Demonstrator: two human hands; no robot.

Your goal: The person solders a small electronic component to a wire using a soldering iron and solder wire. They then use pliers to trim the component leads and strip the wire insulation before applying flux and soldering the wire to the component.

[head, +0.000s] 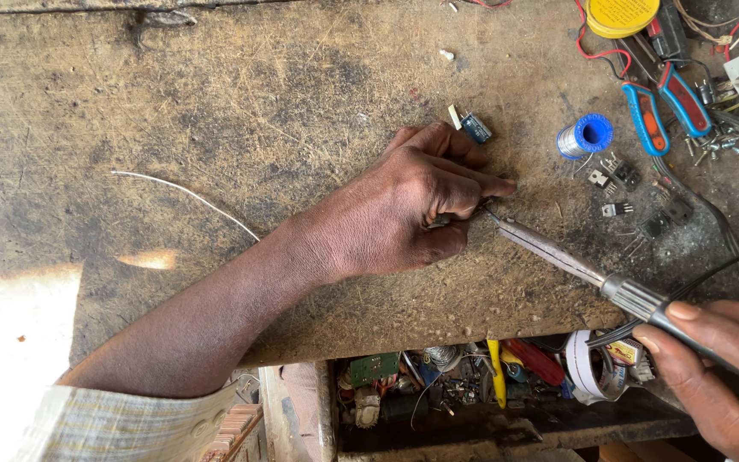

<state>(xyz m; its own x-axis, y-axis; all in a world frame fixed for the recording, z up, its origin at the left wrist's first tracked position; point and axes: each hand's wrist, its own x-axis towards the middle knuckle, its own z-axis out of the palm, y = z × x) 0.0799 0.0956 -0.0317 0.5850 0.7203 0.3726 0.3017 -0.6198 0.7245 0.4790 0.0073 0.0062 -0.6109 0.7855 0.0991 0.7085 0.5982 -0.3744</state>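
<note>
My left hand [412,205] rests on the worn wooden bench [215,128], its fingers closed around a small metal part that is mostly hidden inside the grip. My right hand [720,368] holds a soldering iron [575,265] by its handle at the lower right. The iron's tip reaches up and left to the fingertips of my left hand, where it meets the hidden part. A small blue component [475,128] lies just above my left hand.
A solder spool with a blue core [585,137], blue-and-red pliers [665,107], a yellow round tin [622,15] and several small black components [617,184] lie at the right. A thin white wire [186,195] lies at the left. An open drawer [472,385] of parts sits below the bench edge.
</note>
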